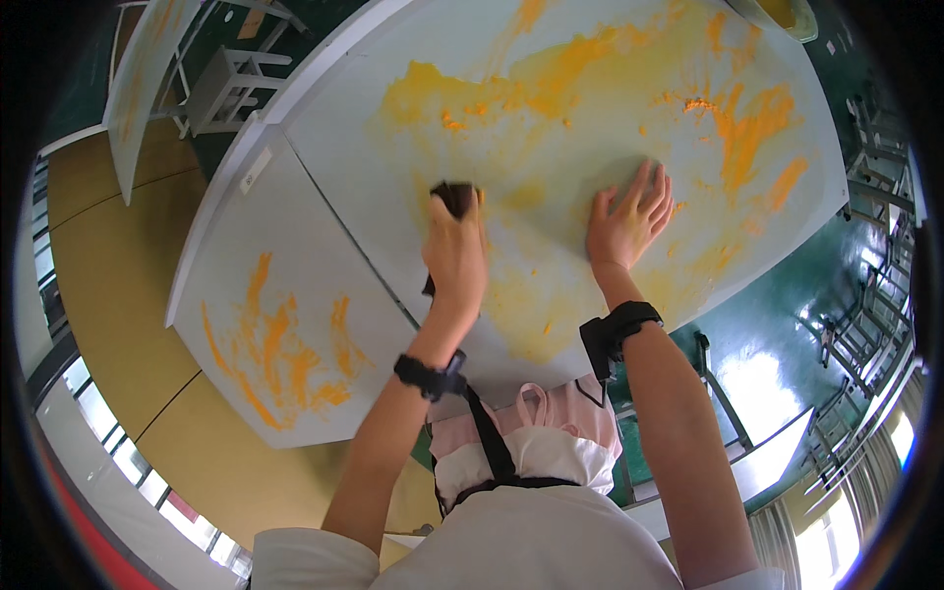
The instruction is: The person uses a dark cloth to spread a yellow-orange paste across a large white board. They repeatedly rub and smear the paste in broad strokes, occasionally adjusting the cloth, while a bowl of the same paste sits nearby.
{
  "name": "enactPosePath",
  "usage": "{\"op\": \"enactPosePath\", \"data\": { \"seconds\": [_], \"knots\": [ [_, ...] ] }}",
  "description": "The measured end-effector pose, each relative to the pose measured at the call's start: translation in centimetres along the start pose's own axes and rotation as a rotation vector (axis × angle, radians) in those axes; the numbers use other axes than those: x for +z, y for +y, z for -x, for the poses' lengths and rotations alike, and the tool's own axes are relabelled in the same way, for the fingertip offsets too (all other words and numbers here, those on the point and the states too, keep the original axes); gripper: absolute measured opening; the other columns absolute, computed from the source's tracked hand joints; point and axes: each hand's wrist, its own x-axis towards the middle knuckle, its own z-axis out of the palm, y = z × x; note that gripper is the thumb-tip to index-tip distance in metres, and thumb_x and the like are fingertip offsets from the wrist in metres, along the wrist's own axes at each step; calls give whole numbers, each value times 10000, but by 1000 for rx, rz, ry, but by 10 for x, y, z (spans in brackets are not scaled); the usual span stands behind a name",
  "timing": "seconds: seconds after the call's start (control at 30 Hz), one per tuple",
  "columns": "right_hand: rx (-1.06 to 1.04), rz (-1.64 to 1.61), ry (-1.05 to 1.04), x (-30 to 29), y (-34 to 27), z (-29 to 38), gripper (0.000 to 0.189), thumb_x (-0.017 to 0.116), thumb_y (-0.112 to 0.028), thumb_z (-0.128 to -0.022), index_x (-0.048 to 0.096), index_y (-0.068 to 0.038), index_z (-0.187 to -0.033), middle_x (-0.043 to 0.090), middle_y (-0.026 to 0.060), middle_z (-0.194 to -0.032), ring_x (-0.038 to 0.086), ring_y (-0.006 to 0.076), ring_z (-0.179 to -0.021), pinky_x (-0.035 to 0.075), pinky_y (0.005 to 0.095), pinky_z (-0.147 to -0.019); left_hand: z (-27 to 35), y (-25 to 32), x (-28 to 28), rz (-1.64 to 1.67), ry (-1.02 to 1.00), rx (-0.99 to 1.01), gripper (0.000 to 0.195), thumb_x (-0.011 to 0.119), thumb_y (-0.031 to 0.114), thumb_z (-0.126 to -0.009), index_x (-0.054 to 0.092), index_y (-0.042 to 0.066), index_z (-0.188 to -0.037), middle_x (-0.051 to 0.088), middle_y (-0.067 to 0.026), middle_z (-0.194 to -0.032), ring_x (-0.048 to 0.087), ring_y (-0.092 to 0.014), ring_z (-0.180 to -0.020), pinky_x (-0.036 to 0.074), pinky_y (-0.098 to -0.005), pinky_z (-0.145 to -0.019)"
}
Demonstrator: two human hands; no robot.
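Observation:
My left hand [456, 262] is closed around a dark brown cloth or sponge [455, 198], which is pressed on a white tabletop [339, 158]; more dark material shows under the wrist. To its right, my right hand [628, 217] rests on the same top with fingers spread and holds nothing. Orange paint-like streaks [756, 129] and small clumps lie on the surface, with a wet yellow film [435, 92] around them. Beyond a seam at the left, the adjoining tabletop [221, 243] carries dry-looking orange streaks [276, 346]. Both wrists wear black straps with devices.
A container [800, 18] with yellow liquid stands at the top right edge. A grey stool [232, 92] and an upright orange-smeared board [144, 88] are at the upper left. Chairs and stools [870, 317] are along the right on a green floor [752, 354].

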Motion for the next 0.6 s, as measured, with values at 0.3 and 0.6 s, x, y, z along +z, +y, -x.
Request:
{"op": "enactPosePath", "data": {
  "seconds": [0.3, 0.6],
  "knots": [
    [-17, 3, 1, 0, 0, 0, 563, 503, -227, -830, 381, -27, -1341, 323, 139, -1396, 243, 291, -1344, 180, 450, -1111, -1, 2, -4, 9, -36, 25, 254, 551, 109, -878, 628, 97, -1120, 502, -161, -949, 599, -312, -714, 512, -382, -562],
    [-18, -12, 13, -1, 0, 0, 557, 492, -222, -845, 361, -50, -1358, 329, 138, -1396, 262, 292, -1330, 185, 448, -1100, -15, -10, 18, -65, 96, 99, 138, 571, 108, -874, 616, 34, -981, 468, -136, -876, 591, -269, -635, 494, -336, -482]
  ]
}}
